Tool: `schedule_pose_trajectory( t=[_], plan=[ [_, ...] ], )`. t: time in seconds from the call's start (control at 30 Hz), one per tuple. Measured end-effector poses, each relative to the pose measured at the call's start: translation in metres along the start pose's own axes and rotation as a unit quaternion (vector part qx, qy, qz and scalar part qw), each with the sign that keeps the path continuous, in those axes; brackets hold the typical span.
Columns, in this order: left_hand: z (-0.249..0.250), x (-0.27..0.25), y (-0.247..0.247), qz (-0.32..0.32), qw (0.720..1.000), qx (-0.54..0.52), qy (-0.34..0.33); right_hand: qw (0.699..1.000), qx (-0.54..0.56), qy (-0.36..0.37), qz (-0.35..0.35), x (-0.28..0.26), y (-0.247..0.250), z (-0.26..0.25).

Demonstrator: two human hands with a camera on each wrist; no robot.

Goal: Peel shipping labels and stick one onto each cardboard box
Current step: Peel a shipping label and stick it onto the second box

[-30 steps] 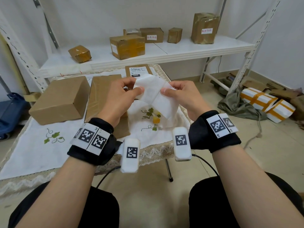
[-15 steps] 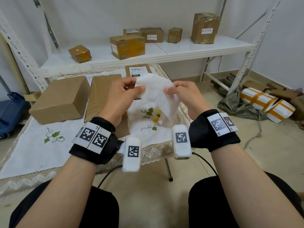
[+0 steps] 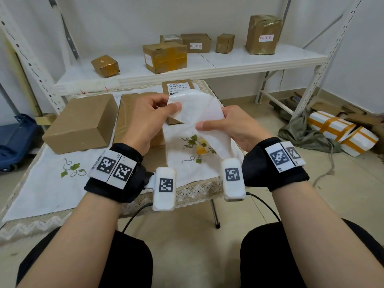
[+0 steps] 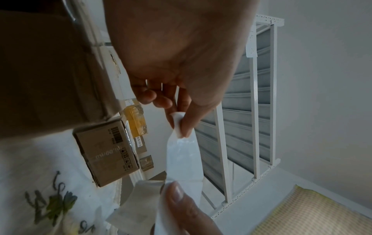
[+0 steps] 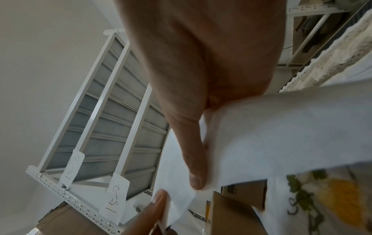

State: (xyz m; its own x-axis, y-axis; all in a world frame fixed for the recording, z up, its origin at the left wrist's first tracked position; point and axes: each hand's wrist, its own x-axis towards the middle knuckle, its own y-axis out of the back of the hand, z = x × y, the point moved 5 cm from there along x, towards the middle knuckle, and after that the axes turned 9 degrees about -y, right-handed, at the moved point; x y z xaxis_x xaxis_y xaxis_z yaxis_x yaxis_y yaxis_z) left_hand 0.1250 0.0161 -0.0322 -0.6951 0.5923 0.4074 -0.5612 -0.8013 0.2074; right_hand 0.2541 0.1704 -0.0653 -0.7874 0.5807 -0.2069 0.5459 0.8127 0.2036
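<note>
I hold a white label sheet (image 3: 199, 109) in the air above the table, in front of a small labelled box (image 3: 178, 88). My left hand (image 3: 169, 104) pinches its upper left corner between thumb and fingers. My right hand (image 3: 212, 121) pinches the lower layer, which hangs down towards my wrist. The sheet bows upward and splits into two layers between the hands. The left wrist view shows the label strip (image 4: 183, 157) stretched from my left hand (image 4: 179, 125) to my right thumb (image 4: 175, 194). A large plain cardboard box (image 3: 81, 123) and a flat box (image 3: 133, 109) lie on the table to the left.
The table carries a white embroidered cloth (image 3: 52, 183) with a lace edge. Behind it a white shelf (image 3: 207, 67) holds several taped boxes, some labelled. Wrapped white parcels (image 3: 340, 132) and a green cloth lie on the floor at right. A blue cart (image 3: 14, 140) stands at left.
The two layers of the sheet have parted further and the sheet bows up more. My right thumb has dropped lower and nearer to me, and my left hand has risen slightly.
</note>
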Motion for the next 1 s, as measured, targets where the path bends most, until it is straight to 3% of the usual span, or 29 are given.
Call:
schedule_pose_trajectory(
  t=[0.67, 0.83, 1.0],
  plan=[
    [-0.0019, -0.0002, -0.0007, -0.021, 0.999, 0.028, 0.009, 0.987, -0.135, -0.02, 0.079, 0.0074, 0.0061, 0.0044],
    [-0.0029, 0.0004, -0.0003, -0.022, 0.999, 0.023, 0.016, 0.988, -0.132, -0.022, 0.08, 0.0049, 0.0076, 0.0043],
    [-0.0037, 0.0026, 0.0055, 0.0, 1.0, 0.009, 0.021, 0.998, -0.032, -0.025, 0.038, 0.0, 0.0064, -0.0007]
  ],
)
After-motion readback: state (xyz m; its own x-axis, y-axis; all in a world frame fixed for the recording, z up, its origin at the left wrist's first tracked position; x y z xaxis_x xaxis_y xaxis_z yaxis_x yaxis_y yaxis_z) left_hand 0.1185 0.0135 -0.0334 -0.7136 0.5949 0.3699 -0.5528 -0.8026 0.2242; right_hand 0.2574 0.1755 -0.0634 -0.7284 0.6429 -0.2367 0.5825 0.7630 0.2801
